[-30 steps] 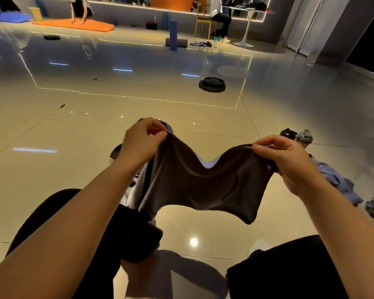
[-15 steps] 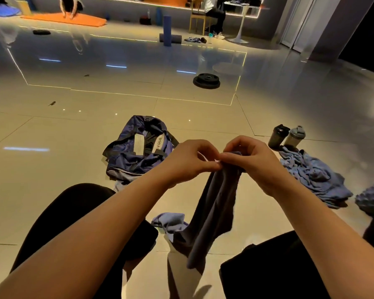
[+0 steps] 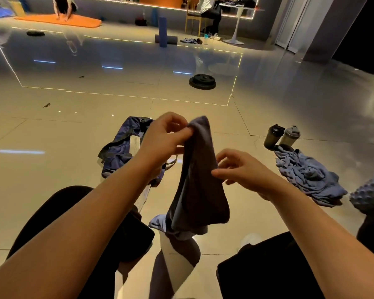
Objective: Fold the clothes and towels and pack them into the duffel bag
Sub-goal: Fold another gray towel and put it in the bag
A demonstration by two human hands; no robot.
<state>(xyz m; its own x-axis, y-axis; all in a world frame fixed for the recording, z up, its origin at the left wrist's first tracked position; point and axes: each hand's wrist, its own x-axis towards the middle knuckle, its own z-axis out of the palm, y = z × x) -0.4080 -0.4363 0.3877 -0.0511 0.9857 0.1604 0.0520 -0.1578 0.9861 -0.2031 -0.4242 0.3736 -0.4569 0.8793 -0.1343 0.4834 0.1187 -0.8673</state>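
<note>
Two bare hands are raised over the glossy beige tiled floor [image 3: 52,137], between the seated person's black-clad knees. Left hand [image 3: 162,139]: thumb and fingers pinch the top edge of a dark grey, soft fabric garment [image 3: 200,180], which hangs folded lengthwise from that grip. Right hand [image 3: 240,169]: fingers curled, fingertips pinching the garment's right edge at about mid-height. The garment's lower end hangs just above a small pale blue cloth [image 3: 158,222] lying on the floor.

A navy fabric duffel bag with black straps [image 3: 121,147] lies slumped on the floor behind the left forearm; whether its opening is unzipped cannot be told. A crumpled blue towel [image 3: 307,175] lies to the right, well apart from the bag. Touching its far edge stand two shaker bottles, one black [image 3: 272,137], one grey [image 3: 289,137], side by side. A spiky blue-grey ball [image 3: 369,195] sits at the right edge. A black weight plate [image 3: 202,82] lies further off.
</note>
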